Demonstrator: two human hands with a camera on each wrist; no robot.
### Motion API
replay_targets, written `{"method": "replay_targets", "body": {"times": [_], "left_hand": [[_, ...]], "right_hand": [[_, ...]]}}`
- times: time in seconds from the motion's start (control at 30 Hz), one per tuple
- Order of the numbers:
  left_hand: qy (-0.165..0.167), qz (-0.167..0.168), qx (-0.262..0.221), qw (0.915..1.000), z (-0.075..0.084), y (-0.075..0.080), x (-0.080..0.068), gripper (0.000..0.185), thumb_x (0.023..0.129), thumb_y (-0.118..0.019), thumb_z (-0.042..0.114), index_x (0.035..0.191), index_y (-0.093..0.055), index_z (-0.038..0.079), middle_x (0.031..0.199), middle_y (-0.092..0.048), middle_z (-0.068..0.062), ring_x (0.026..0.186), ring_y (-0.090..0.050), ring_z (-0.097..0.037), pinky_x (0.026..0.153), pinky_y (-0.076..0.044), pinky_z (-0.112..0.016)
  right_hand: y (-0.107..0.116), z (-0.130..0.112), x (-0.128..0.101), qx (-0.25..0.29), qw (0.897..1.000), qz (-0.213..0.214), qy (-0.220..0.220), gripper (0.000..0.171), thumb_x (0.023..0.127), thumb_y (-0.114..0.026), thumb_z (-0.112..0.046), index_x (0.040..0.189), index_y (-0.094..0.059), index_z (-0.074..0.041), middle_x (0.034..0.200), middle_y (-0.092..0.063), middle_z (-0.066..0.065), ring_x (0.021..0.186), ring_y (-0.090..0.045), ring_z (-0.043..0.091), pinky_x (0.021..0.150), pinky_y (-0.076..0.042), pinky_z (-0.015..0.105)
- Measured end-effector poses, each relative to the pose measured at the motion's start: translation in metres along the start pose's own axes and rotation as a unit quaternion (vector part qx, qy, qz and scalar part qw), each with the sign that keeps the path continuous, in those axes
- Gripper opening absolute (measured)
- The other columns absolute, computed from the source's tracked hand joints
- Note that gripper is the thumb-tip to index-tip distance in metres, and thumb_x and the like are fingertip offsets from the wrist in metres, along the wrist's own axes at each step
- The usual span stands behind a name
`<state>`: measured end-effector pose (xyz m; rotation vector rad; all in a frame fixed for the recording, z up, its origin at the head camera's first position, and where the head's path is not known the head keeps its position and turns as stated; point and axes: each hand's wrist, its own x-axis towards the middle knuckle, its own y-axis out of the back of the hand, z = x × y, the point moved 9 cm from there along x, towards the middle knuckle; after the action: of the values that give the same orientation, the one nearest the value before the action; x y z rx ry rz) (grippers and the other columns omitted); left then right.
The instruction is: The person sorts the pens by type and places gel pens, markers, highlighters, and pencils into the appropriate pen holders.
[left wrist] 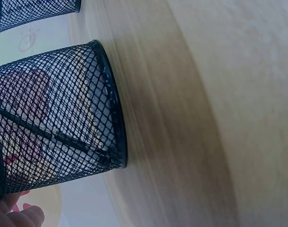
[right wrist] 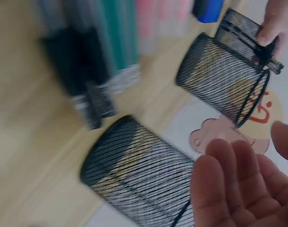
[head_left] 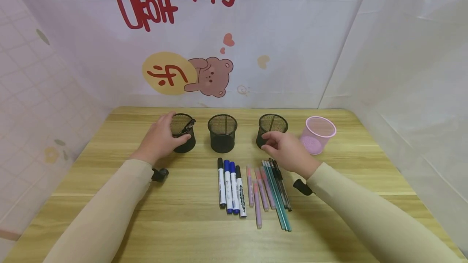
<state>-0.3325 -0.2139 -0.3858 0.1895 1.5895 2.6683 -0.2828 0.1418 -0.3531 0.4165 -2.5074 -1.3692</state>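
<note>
At the left end of a row, my left hand (head_left: 155,140) holds a black mesh pen cup (head_left: 185,145), thumb in front and fingers at its far side. A dark pen (head_left: 189,125) leans inside that cup, its end above the rim; through the mesh it also shows in the left wrist view. My right hand (head_left: 290,153) hovers before another black mesh cup (head_left: 268,121), above the upper ends of black pens (head_left: 284,190) and teal pencils (head_left: 278,204). Nothing is between its bent, relaxed fingers (right wrist: 207,189). It partly hides that cup.
Between these cups stands a black mesh cup (head_left: 222,143); a pink mesh cup (head_left: 312,144) is at the right end. White markers (head_left: 228,190) with black and blue caps and several pink pens (head_left: 257,204) lie on the wooden table (head_left: 175,222). A printed cloth (head_left: 278,27) hangs behind.
</note>
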Motion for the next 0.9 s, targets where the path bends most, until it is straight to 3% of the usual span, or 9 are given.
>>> {"method": "replay_targets", "body": {"times": [0.23, 0.4, 0.9], "left_hand": [[-0.002, -0.004, 0.000, 1.0000, 0.000, 0.000, 0.000, 0.102, 0.094, -0.073, 0.054, 0.166, -0.023, 0.004, 0.167, -0.031, -0.028, 0.151, -0.033, -0.054, 0.121, -0.031, -0.071], [-0.001, -0.009, -0.006, 0.9999, 0.000, -0.001, 0.000, 0.102, 0.094, -0.073, 0.055, 0.167, -0.022, 0.005, 0.168, -0.030, -0.027, 0.152, -0.032, -0.053, 0.121, -0.031, -0.070], [0.010, -0.020, -0.013, 0.9996, -0.003, 0.004, -0.001, 0.106, 0.088, -0.078, 0.061, 0.167, -0.027, 0.010, 0.169, -0.033, -0.023, 0.153, -0.034, -0.051, 0.120, -0.033, -0.070]], "right_hand": [[-0.012, 0.030, -0.008, -0.055, 0.997, -0.053, -0.019, 0.038, 0.098, -0.072, -0.018, 0.128, -0.068, 0.004, 0.088, -0.076, 0.004, 0.072, -0.064, 0.011, 0.065, -0.053, 0.029], [-0.024, 0.045, -0.015, -0.087, 0.991, -0.094, -0.044, 0.043, 0.095, -0.076, -0.023, 0.128, -0.068, 0.004, 0.088, -0.076, 0.005, 0.074, -0.067, 0.012, 0.067, -0.056, 0.032], [-0.039, 0.059, -0.023, -0.102, 0.986, -0.120, -0.050, 0.042, 0.093, -0.078, -0.023, 0.128, -0.068, -0.001, 0.085, -0.075, 0.002, 0.073, -0.063, 0.011, 0.067, -0.052, 0.029]]}}
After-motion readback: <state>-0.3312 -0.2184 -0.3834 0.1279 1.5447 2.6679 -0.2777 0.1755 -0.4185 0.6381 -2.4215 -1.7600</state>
